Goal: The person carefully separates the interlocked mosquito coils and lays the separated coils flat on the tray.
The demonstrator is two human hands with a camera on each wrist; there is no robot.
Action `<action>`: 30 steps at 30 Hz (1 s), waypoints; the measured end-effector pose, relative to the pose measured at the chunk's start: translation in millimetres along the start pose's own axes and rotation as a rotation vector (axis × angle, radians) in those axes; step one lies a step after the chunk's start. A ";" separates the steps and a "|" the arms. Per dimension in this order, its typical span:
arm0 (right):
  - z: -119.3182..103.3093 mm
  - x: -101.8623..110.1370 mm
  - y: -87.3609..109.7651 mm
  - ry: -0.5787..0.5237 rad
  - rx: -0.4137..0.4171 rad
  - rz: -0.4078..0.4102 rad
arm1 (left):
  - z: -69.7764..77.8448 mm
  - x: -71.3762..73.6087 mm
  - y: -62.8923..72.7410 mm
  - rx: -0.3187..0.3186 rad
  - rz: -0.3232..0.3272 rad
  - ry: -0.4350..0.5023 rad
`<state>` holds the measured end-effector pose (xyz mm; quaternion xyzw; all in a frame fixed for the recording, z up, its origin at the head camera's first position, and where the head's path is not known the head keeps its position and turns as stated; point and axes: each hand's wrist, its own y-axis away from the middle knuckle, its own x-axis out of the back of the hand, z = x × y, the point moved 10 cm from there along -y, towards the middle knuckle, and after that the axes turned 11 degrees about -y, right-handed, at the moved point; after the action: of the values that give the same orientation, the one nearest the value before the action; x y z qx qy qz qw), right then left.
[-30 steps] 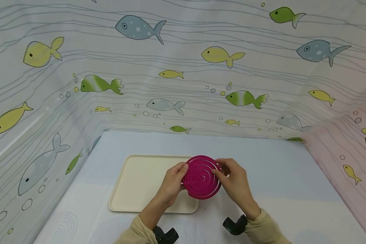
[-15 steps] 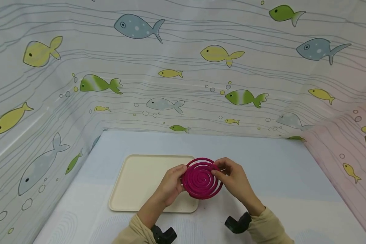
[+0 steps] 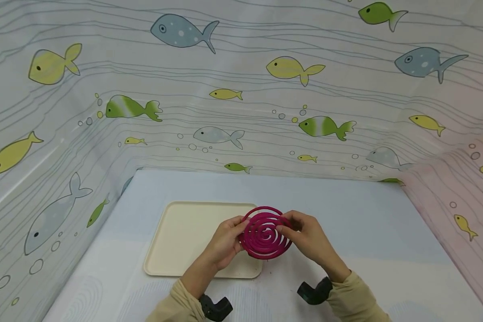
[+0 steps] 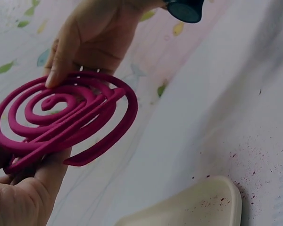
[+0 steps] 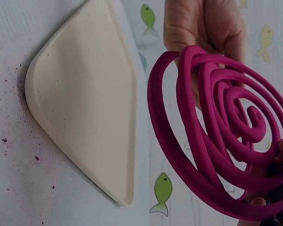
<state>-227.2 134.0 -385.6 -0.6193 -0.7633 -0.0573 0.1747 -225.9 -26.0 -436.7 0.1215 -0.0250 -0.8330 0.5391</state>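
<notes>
Above the right edge of the tray [image 3: 187, 239], coil [image 3: 261, 235] held: left hand [image 3: 224, 243] pinches its tray-side rim, right hand [image 3: 307, 235] the side away from the tray. Gaps in the coil wider than a second ago; it is probably loosening.

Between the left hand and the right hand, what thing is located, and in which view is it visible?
The magenta mosquito coil is between the left hand and the right hand, gripped by both; the head view shows this.
</notes>
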 end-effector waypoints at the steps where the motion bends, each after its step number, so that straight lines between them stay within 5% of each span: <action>1: 0.1 -0.7 -0.1 -0.005 0.005 -0.009 | -0.7 0.0 -0.3 0.004 -0.008 -0.004; 8: -1.2 -6.2 -0.4 -0.028 0.023 -0.058 | -2.7 2.8 -2.7 -0.007 -0.041 -0.047; 22: 8.3 -2.1 4.1 0.005 -0.056 0.034 | -17.8 2.2 -1.3 0.008 -0.101 -0.096; 30: 9.3 -1.7 3.0 -0.010 -0.067 0.043 | -11.2 2.1 -3.1 -0.031 -0.084 -0.123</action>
<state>-225.8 135.9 -395.2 -0.6414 -0.7483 -0.0759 0.1511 -227.0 -25.6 -448.5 0.0626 -0.0400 -0.8610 0.5032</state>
